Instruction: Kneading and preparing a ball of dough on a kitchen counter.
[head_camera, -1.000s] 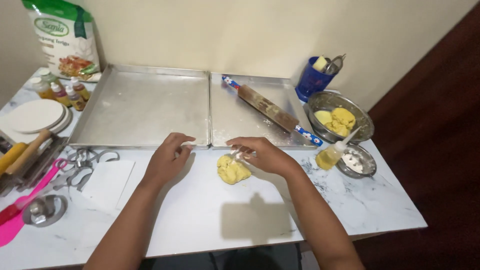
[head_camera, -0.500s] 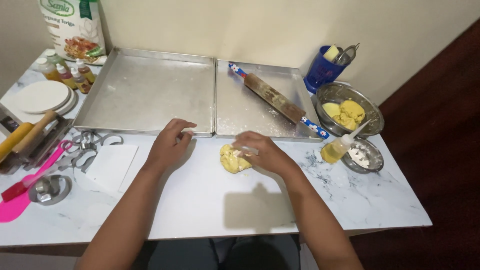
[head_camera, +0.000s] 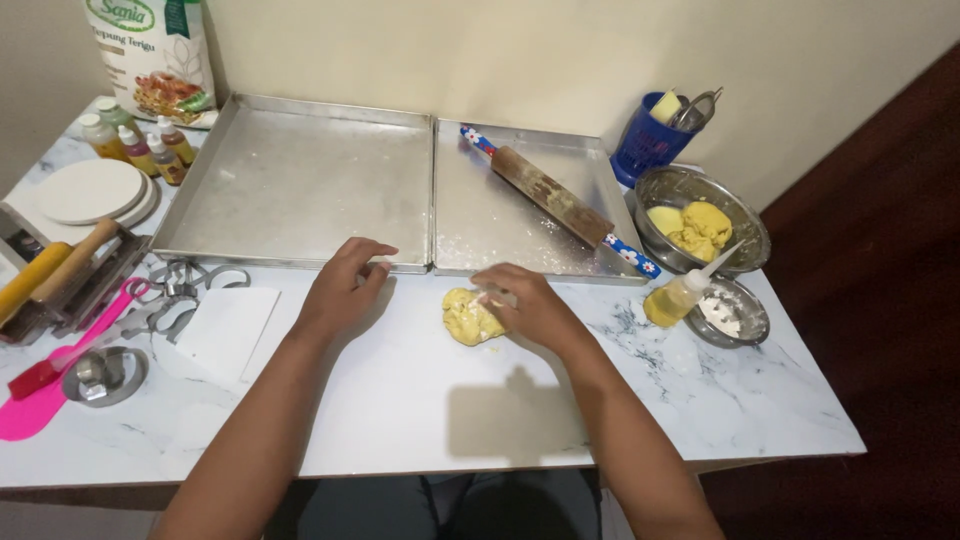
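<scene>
A lump of yellow dough (head_camera: 468, 318) lies on the white marbled table (head_camera: 420, 390), just in front of the baking trays. My right hand (head_camera: 522, 303) rests over its right side, fingers curled onto it. My left hand (head_camera: 345, 284) lies flat on the table to the left of the dough, fingers spread and touching the front rim of the left tray (head_camera: 300, 185). A wooden rolling pin (head_camera: 556, 198) with patterned blue handles lies diagonally in the right tray (head_camera: 480, 215).
At right stand a metal bowl (head_camera: 745, 225) holding more yellow dough, a small oil bottle (head_camera: 682, 295), a flour dish (head_camera: 735, 312) and a blue utensil cup (head_camera: 648, 140). At left are cookie cutters (head_camera: 185, 285), a pink spatula (head_camera: 55, 365), white plates (head_camera: 92, 190), small bottles and a flour bag (head_camera: 150, 55).
My right hand has settled lower over the dough. The left hand stays near the tray rim. The view has shifted slightly downward and left.
</scene>
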